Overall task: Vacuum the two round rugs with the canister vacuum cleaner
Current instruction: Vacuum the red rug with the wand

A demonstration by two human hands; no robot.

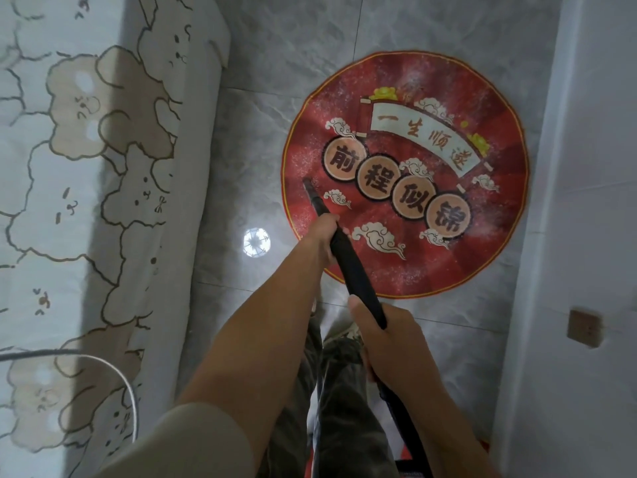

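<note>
A round red rug (489, 236) with a gold border, cloud motifs and printed characters lies on the grey tiled floor ahead of me. A black vacuum wand (355, 274) slants up and to the left, its narrow tip (307, 183) resting on the rug's left part. My left hand (324, 236) grips the wand high up, near the rug's left edge. My right hand (389, 336) holds the wand lower down, where the black hose (410, 432) leaves it. White specks dust the rug. The canister and a second rug are out of view.
A bed with a bear-print cover (86, 201) fills the left side, with a grey cable (131, 391) lying on it. A white wall or cabinet (586, 201) with a brown socket (585, 327) bounds the right. My trouser legs (334, 408) stand on the tiles (251, 160) below.
</note>
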